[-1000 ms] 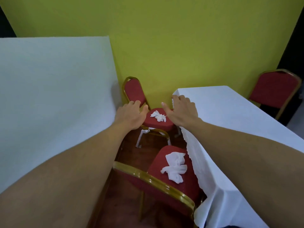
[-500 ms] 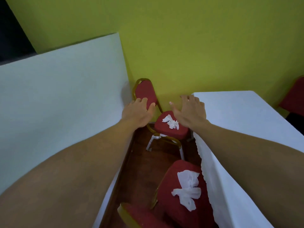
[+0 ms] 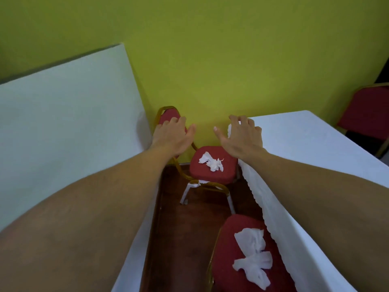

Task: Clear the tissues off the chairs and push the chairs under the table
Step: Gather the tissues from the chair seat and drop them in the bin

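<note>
Both hands, the left hand [image 3: 174, 133] and right hand [image 3: 240, 135], were open and empty, stretched toward the far chair [image 3: 210, 165], presumably to lift its tissue [image 3: 211, 163].

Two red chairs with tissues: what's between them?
In the head view, only bare brown floor lies between the far chair and the near chair.

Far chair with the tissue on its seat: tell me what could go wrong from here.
1. The crumpled tissue lies loose on the far chair; pushing the chair in first could drop it onto the floor.
2. The tablecloth hangs beside the seat, so it may snag or bunch.
3. Both hands, left hand and right hand, are open and empty; the near chair's tissue also waits.
</note>
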`<state>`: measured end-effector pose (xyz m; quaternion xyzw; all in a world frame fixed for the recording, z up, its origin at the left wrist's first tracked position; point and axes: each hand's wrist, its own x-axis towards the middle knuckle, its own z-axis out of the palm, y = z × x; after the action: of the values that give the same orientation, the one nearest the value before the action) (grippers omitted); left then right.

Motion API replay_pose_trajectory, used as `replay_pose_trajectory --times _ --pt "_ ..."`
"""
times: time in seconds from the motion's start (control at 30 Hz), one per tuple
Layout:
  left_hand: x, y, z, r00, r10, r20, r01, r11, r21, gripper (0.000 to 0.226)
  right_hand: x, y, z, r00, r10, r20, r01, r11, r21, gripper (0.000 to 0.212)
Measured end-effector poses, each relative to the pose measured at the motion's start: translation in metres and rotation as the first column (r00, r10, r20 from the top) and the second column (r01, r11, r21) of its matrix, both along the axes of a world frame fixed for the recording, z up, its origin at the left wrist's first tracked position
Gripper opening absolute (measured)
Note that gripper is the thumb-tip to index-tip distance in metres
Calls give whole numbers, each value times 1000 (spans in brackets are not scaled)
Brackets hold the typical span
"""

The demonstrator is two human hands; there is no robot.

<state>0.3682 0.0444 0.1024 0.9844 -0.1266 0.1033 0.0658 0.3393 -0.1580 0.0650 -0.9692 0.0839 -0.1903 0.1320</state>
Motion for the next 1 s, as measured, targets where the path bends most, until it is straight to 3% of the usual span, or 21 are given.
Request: replay_pose_trajectory --times 0.2,0.47,1.0 --pt "68 39 -20 992 -124 -29 126 990 69 60 58 53 -8 993 -119 -2 119 992 35 78" --pt "137 94 -33 976 -211 -43 213 976 49 59 119 103 -10 975 -222 -14 222 975 33 79" --pt "253 148 -43 979 -192 -63 192 981 -4 65 232 144 -24 974 -226 -30 227 974 12 80"
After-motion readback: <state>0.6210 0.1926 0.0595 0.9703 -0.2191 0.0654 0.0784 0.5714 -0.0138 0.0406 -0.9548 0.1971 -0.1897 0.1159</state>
